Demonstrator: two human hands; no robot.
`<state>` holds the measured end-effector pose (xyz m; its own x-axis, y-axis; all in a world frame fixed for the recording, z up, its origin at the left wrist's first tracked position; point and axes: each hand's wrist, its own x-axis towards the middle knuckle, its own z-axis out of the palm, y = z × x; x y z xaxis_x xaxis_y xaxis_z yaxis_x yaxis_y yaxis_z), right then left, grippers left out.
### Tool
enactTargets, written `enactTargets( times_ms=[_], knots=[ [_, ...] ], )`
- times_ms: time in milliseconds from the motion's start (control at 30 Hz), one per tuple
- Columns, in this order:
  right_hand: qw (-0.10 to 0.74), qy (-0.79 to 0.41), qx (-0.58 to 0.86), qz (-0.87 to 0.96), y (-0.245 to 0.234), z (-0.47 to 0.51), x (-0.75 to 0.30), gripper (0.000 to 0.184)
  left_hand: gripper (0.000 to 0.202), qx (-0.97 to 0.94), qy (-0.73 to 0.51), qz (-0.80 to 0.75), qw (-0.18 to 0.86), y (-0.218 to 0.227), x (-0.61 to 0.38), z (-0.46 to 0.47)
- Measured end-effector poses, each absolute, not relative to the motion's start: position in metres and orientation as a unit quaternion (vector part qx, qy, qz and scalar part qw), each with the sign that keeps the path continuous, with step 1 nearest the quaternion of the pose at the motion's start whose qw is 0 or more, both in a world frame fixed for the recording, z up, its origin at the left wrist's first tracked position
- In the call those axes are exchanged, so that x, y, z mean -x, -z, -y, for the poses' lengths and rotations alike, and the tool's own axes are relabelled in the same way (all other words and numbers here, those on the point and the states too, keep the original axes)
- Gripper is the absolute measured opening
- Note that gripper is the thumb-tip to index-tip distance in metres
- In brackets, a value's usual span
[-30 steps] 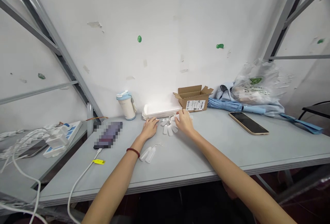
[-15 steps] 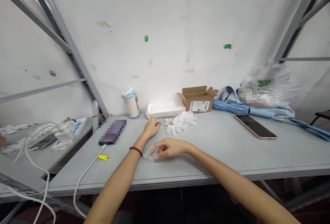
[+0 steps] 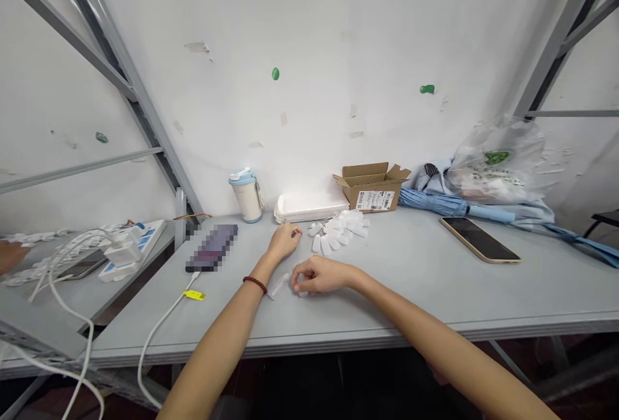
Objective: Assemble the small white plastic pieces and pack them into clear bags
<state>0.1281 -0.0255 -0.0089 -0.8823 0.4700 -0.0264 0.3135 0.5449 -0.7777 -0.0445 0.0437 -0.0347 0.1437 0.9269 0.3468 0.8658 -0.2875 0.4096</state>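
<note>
My right hand (image 3: 320, 275) rests near the table's front middle, fingers curled and pinched on one small white plastic tag. A second tag (image 3: 278, 285) of the same pair lies just left of it, by my left wrist. My left hand (image 3: 284, 241) lies further back on the grey table (image 3: 416, 278), fingers loosely bent, fingertips near a heap of several white tags (image 3: 338, 231). A red bead bracelet (image 3: 253, 282) circles my left wrist.
Along the wall stand a white-and-blue cup (image 3: 247, 195), a white tray (image 3: 309, 206) and an open cardboard box (image 3: 371, 186). A phone (image 3: 480, 239), blue umbrella (image 3: 449, 204) and plastic bag (image 3: 493, 162) lie right. A charging phone (image 3: 211, 248) and power strip (image 3: 126, 250) lie left.
My right hand left the heap of tags at the back, came down to the pair near my left wrist, then closed its fingers on one. The left hand stayed put.
</note>
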Motion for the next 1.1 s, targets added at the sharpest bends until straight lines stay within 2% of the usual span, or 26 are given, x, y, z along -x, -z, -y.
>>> enactTargets(
  times_ms=[200,333,500,633,800,1100],
  knots=[
    [0.233,-0.326,0.279,0.873,0.006,0.018,-0.134,0.013,0.021,-0.688,-0.357,-0.622,0.113,0.029,0.044,-0.042],
    [0.306,-0.259,0.289,0.869,0.01,0.011,-0.135,0.012,0.019,-0.593,-0.466,-0.605,0.256,0.024,0.041,-0.038],
    [0.309,-0.17,0.3,0.886,0.013,0.008,-0.137,0.014,0.021,-0.49,-0.538,-0.52,0.447,0.014,0.033,-0.029],
    [0.297,-0.147,0.301,0.894,0.013,0.008,-0.137,0.016,0.019,-0.452,-0.549,-0.435,0.552,0.01,0.03,-0.024],
    [0.292,-0.152,0.315,0.89,0.011,0.01,-0.137,0.019,0.012,-0.446,-0.546,-0.378,0.6,0.007,0.028,-0.022],
    [0.298,-0.164,0.319,0.885,0.012,0.007,-0.137,0.021,0.02,-0.449,-0.527,-0.333,0.64,0.0,0.022,-0.013]
  ],
)
